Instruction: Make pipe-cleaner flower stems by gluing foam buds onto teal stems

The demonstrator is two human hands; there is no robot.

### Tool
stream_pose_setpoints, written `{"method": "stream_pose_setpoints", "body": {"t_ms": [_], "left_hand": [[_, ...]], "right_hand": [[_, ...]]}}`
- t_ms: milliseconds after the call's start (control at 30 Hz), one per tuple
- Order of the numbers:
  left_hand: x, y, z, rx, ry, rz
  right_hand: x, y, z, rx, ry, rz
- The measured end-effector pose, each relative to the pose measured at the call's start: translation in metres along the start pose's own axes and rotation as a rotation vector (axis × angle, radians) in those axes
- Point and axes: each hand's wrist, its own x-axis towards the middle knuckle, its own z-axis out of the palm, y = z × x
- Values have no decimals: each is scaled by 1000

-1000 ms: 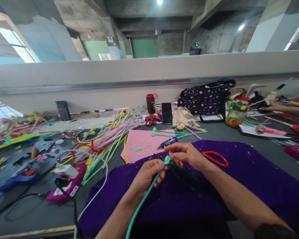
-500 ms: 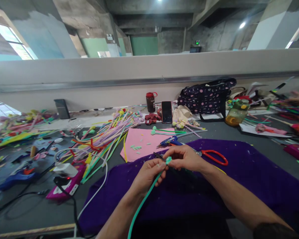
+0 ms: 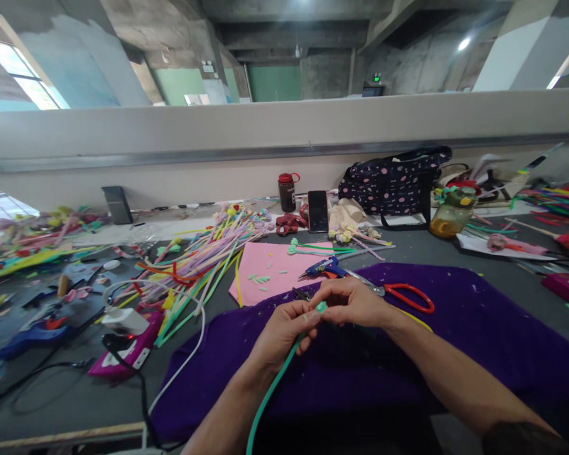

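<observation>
My left hand (image 3: 282, 332) is closed around the top of a long green pipe cleaner (image 3: 270, 395) that runs down toward me. A small mint-green piece (image 3: 321, 307) sits at its tip. My right hand (image 3: 353, 300) pinches that tip from the right, fingers pressed together. Both hands hover over a purple felt cloth (image 3: 478, 341). Red-handled scissors (image 3: 405, 296) lie on the cloth just right of my right hand. A blue glue gun (image 3: 326, 268) rests just beyond my hands, at the edge of a pink sheet (image 3: 270, 268).
A pile of coloured pipe cleaners (image 3: 203, 259) spreads at left. A magenta device (image 3: 128, 354) with cables and a white plug (image 3: 126, 320) lie near the left front. A phone (image 3: 317, 213), red-capped bottle (image 3: 287, 193), dotted bag (image 3: 393, 183) and amber bottle (image 3: 450, 215) stand at the back.
My right hand has shifted slightly up and closed in on the green tip. Another person's arm at the far right has drawn back out of view.
</observation>
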Motion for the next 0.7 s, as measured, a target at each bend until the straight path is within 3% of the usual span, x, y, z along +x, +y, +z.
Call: {"method": "stream_pose_setpoints", "body": {"t_ms": [700], "left_hand": [[1, -4, 3, -16, 57, 20]], "right_hand": [[0, 5, -1, 38, -56, 4]]}}
